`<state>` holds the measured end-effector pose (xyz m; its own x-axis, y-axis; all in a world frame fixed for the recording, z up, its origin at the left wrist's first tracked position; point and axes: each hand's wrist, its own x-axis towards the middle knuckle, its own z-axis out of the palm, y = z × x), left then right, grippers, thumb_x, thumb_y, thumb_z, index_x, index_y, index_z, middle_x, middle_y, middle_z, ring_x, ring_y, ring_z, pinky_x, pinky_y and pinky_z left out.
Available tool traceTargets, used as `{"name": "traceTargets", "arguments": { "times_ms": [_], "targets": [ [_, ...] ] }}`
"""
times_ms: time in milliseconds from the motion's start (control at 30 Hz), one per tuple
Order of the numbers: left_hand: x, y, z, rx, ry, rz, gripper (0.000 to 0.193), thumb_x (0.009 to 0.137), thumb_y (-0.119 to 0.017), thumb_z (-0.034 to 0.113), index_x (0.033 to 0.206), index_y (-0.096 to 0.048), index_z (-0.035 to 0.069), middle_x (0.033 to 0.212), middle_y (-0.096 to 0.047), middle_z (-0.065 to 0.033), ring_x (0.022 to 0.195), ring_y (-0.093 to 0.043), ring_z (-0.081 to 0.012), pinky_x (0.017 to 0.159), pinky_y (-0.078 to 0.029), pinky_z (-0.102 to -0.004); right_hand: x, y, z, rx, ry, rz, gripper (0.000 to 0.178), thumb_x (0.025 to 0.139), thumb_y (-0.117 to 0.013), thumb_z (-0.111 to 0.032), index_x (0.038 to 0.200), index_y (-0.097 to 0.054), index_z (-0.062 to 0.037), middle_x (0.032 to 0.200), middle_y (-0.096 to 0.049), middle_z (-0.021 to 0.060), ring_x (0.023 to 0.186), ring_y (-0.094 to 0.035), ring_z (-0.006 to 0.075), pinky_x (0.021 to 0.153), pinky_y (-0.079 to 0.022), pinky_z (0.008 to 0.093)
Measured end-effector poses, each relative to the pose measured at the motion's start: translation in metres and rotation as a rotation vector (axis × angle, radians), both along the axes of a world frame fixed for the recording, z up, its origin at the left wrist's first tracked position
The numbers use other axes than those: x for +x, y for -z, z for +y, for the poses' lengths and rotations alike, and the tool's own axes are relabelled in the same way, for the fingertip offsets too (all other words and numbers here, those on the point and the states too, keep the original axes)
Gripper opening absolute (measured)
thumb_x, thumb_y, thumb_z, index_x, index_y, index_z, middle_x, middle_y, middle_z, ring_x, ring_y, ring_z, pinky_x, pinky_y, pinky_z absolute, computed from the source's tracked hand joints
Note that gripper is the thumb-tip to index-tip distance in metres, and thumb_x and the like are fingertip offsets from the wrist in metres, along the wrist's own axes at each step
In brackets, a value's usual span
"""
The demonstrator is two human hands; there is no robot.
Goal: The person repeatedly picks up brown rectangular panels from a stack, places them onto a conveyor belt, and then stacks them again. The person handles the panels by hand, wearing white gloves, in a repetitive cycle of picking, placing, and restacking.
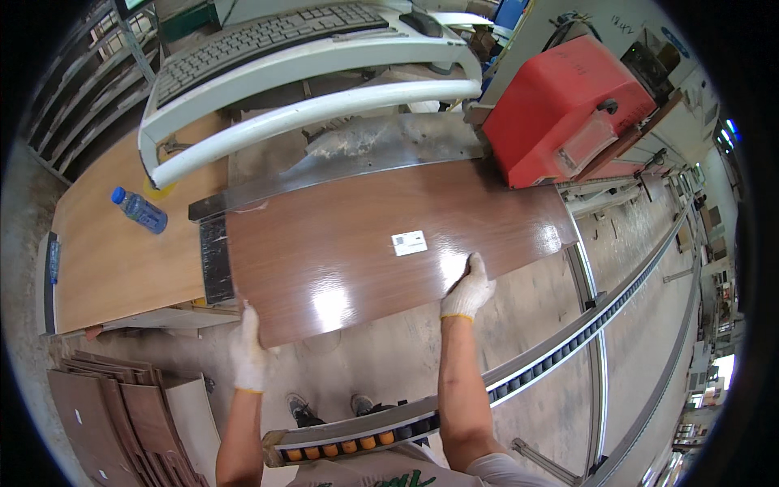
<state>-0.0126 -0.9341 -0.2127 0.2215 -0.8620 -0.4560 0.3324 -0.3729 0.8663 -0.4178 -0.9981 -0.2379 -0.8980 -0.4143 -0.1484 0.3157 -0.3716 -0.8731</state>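
Note:
A glossy brown wood-grain panel [349, 235] lies level in front of me, its far edge along a metal fence [349, 174] and its right end by a red machine housing [568, 105]. A small white label [409, 243] sticks to its top face. My left hand [248, 349], in a white glove, grips the panel's near left corner; the fingers are partly hidden at the edge. My right hand [469, 290], gloved too, holds the near edge right of the middle, thumb on top and the other fingers hidden underneath.
Left stands a wooden table [122, 260] with a blue-capped bottle [139, 209]. Brown panels [114, 414] are stacked at the lower left. A keyboard [268, 45] and mouse [422, 24] rest on a white shelf above. A roller rail [552, 365] runs between me and the panel, rising rightward.

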Motion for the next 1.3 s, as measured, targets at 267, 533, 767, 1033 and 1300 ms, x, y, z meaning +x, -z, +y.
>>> {"name": "traceTargets", "arguments": {
  "times_ms": [267, 533, 767, 1033, 1300],
  "targets": [
    [-0.093, -0.003, -0.010, -0.054, 0.157, -0.199, 0.075, 0.106, -0.058, 0.066, 0.099, -0.076, -0.007, 0.081, -0.073, -0.0106, 0.069, -0.075, -0.0210, 0.059, -0.060, -0.0367, 0.019, -0.038, 0.008, 0.199, 0.052, 0.029, 0.057, 0.099, -0.077, -0.023, 0.133, -0.056, 0.0179, 0.122, -0.069, 0.0238, 0.100, -0.068, 0.0280, 0.088, -0.061, 0.0465],
    [-0.116, -0.027, -0.054, -0.316, 0.950, -0.977, 0.091, 0.106, -0.035, 0.074, 0.100, -0.076, -0.007, 0.093, -0.077, -0.0295, 0.106, -0.070, -0.0515, 0.099, -0.050, -0.0561, 0.210, -0.041, 0.027, 0.254, 0.016, -0.140, 0.078, 0.096, -0.082, -0.016, 0.153, -0.038, 0.0119, 0.153, -0.054, 0.0295, 0.129, -0.062, 0.0377, 0.112, -0.051, 0.0469],
    [-0.065, -0.040, -0.032, 0.006, 1.088, -0.724, 0.079, 0.103, -0.052, 0.072, 0.101, -0.080, -0.002, 0.077, -0.079, -0.0104, 0.088, -0.076, -0.0203, 0.085, -0.055, -0.0364, 0.120, -0.050, 0.016, 0.279, 0.056, -0.125, 0.067, 0.097, -0.079, -0.008, 0.149, -0.043, 0.0134, 0.145, -0.060, 0.0271, 0.121, -0.067, 0.0365, 0.106, -0.057, 0.0457],
    [0.079, 0.003, 0.028, 0.056, 0.432, -0.436, 0.058, 0.103, -0.070, 0.058, 0.091, -0.077, 0.002, 0.077, -0.075, -0.0087, 0.068, -0.071, -0.0194, 0.067, -0.057, -0.0354, -0.008, 0.015, -0.003, 0.175, 0.049, 0.186, 0.032, 0.098, -0.078, -0.013, 0.118, -0.072, 0.0110, 0.114, -0.071, 0.0075, 0.099, -0.061, 0.0209, 0.084, -0.056, 0.0404],
    [0.190, -0.005, 0.181, 0.258, 0.211, -0.833, 0.068, 0.102, -0.061, 0.067, 0.088, -0.080, 0.003, 0.080, -0.077, -0.0128, 0.080, -0.075, -0.0250, 0.086, -0.058, -0.0424, -0.126, 0.034, -0.024, 0.611, -0.450, 0.619, 0.033, 0.102, -0.073, -0.015, 0.126, -0.069, 0.0068, 0.119, -0.070, 0.0098, 0.104, -0.063, 0.0225, 0.087, -0.057, 0.0393]
  ]
}}
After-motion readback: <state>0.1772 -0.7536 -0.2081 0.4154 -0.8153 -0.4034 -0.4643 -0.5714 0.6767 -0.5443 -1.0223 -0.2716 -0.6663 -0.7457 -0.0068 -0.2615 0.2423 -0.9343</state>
